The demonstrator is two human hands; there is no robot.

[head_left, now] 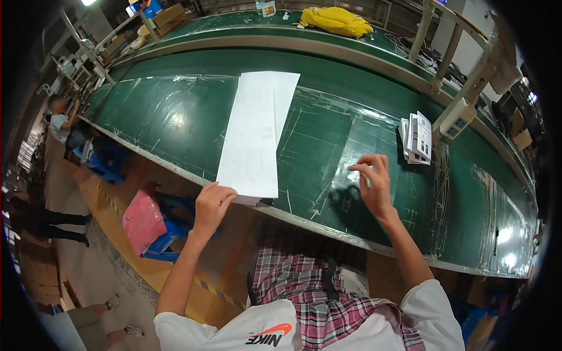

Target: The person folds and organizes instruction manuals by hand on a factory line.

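A long white paper sheet [252, 134] with a lengthwise crease lies on the green work table, its near end at the table's front edge. At the sheet's near left corner, my left hand [213, 205] has its fingers closed on the paper. My right hand [376, 184] is raised over the table to the right of the sheet, fingers loosely bent and apart, with nothing visible in them. Farther right stands a small stack of folded printed leaflets [417, 138], out of reach of both hands' fingers.
The green table [170, 140] has patches of clear film and tape on it. A socket box [458, 120] hangs on a post at right. On the back shelf lies a yellow bag [336, 22]. Blue stools, one with a pink cover [144, 221], stand at left. Other people are at left.
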